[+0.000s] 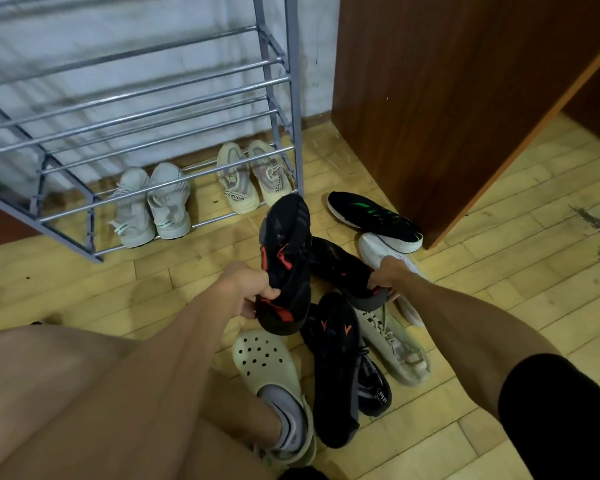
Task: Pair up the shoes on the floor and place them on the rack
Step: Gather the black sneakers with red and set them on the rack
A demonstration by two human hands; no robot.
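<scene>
My left hand (pixel 248 289) grips the heel of a black shoe with red marks (pixel 286 258), lifted off the floor with its toe pointing at the rack. My right hand (pixel 390 275) holds the heel of a matching black and red shoe (pixel 340 268) lying low over the pile. The grey metal shoe rack (pixel 174 109) stands at the back left. Its bottom tier carries a pale grey pair (pixel 153 206) and a cream pair (pixel 253 174). Loose on the floor lie another black shoe with orange marks (pixel 336 362), a black and green shoe (pixel 374 220), a white shoe (pixel 371 249) and a cream shoe (pixel 395 348).
A brown wooden cabinet (pixel 447 98) stands at the right, close to the rack's right post. My foot in a cream clog (pixel 274 382) rests on the wooden plank floor (pixel 499 306) just before the pile. The rack's upper tiers hold no shoes.
</scene>
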